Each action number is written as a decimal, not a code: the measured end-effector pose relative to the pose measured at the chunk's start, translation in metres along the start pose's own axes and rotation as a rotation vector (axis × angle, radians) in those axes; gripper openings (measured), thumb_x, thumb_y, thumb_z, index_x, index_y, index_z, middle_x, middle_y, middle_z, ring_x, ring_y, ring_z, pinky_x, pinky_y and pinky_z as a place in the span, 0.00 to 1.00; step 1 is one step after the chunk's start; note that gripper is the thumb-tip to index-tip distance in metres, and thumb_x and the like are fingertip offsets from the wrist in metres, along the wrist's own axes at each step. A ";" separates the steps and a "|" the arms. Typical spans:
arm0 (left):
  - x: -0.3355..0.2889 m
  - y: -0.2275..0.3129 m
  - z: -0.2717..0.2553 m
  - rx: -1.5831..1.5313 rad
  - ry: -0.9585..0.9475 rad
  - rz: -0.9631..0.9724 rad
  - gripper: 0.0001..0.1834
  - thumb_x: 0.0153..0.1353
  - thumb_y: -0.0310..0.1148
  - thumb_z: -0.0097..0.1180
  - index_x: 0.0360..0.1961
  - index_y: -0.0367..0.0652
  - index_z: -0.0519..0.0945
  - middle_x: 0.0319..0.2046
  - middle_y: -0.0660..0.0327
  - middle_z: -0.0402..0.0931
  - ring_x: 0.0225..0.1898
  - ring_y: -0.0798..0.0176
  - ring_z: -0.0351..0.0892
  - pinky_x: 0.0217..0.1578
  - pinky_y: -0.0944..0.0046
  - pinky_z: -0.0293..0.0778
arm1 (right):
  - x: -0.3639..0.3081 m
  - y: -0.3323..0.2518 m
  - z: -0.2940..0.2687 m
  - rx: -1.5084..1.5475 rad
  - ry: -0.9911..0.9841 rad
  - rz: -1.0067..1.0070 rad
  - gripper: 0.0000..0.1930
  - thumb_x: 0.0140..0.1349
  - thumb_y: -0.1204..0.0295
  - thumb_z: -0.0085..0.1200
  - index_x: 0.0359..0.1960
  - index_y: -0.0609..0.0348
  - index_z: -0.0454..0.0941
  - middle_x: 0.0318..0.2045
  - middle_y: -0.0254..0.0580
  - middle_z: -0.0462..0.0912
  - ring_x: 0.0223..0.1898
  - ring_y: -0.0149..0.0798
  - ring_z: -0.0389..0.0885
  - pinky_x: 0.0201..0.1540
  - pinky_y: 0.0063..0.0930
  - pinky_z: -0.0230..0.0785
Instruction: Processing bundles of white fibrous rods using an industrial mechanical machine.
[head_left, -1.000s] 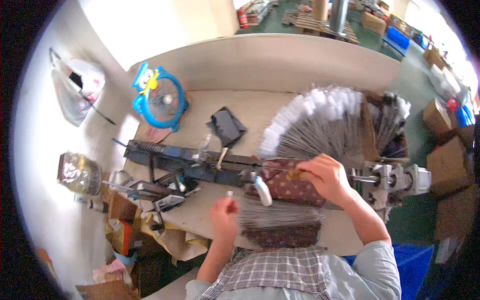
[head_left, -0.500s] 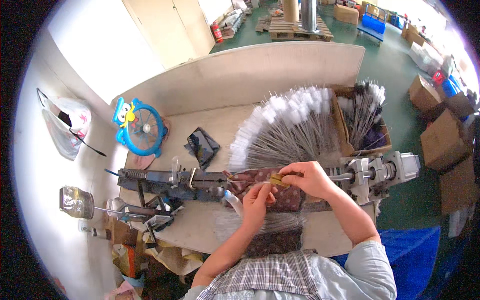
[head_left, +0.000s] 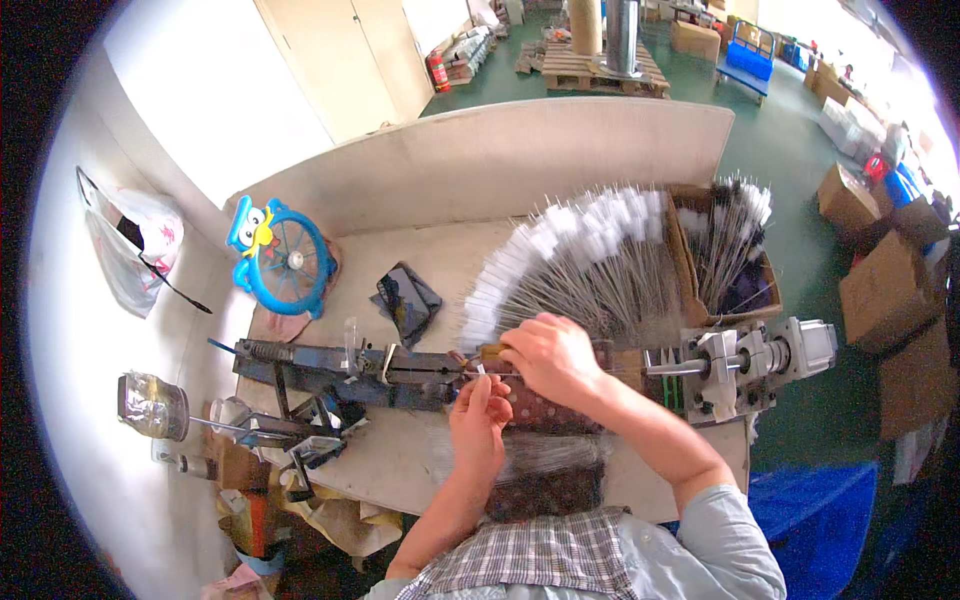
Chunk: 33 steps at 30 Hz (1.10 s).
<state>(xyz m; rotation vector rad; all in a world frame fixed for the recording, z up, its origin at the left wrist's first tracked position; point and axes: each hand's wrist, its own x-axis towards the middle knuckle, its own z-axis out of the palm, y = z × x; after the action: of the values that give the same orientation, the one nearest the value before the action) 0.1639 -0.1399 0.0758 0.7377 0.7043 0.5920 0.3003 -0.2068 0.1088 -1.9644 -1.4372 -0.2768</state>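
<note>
My right hand [head_left: 553, 358] is closed on a small yellow-brown piece [head_left: 493, 352] whose kind I cannot make out. It hovers over the dark dotted cloth [head_left: 535, 408]. Just left of and below it, the fingertips of my left hand [head_left: 479, 425] pinch a thin wire [head_left: 505, 374] with a small white piece [head_left: 481, 369] at its end. Both hands are at the right end of a long dark metal bench fixture [head_left: 415, 366]. Behind them fans a large heap of white-bristled wire brushes [head_left: 570, 255]. Thin clear strands [head_left: 530, 452] lie on the cloth near my body.
A motor with clamps [head_left: 745, 360] stands at the right end of the bench. A carton of dark and white brushes [head_left: 735, 300] is behind it. At the left are a blue cartoon-shaped fan [head_left: 322, 262], a dark folded pouch [head_left: 408, 303] and a lamp-like device [head_left: 152, 406].
My right hand has moved left with the yellow-brown piece, to the fixture's end. My left hand has shifted slightly left and lower. The white tube with a blue end beside it no longer shows.
</note>
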 end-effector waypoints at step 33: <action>0.005 -0.002 -0.003 -0.193 0.023 0.039 0.06 0.61 0.31 0.49 0.36 0.41 0.71 0.33 0.63 0.74 0.37 0.68 0.75 0.39 0.68 0.72 | -0.019 -0.028 0.007 0.062 0.093 -0.072 0.13 0.43 0.66 0.61 0.34 0.48 0.81 0.34 0.30 0.79 0.41 0.37 0.74 0.42 0.33 0.65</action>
<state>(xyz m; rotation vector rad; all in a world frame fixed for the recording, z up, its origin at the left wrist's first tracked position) 0.1657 -0.1365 0.0707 0.5673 0.6451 0.6945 0.2665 -0.2124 0.1043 -1.8290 -1.4417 -0.3471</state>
